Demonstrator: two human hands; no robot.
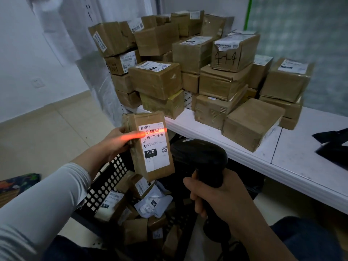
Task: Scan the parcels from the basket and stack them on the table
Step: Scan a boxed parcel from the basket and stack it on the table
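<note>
My left hand [114,142] holds a brown taped parcel [160,166] upright above the basket, its white label facing me. My right hand [224,200] grips a black handheld scanner [201,159] pointed at the parcel. A red scan line crosses the barcode at the label's top and spills onto my left thumb. Below, the black perforated basket [105,183] holds several more parcels [139,210], cardboard boxes and a white soft bag. On the white table [293,157] behind stands a large stack of cardboard parcels [205,72].
A dark object [333,146] lies on the table at the right edge. The table's front edge runs diagonally just beyond the scanner. Tiled floor and a white wall with a socket are to the left. Translucent plastic sheeting hangs behind the stack.
</note>
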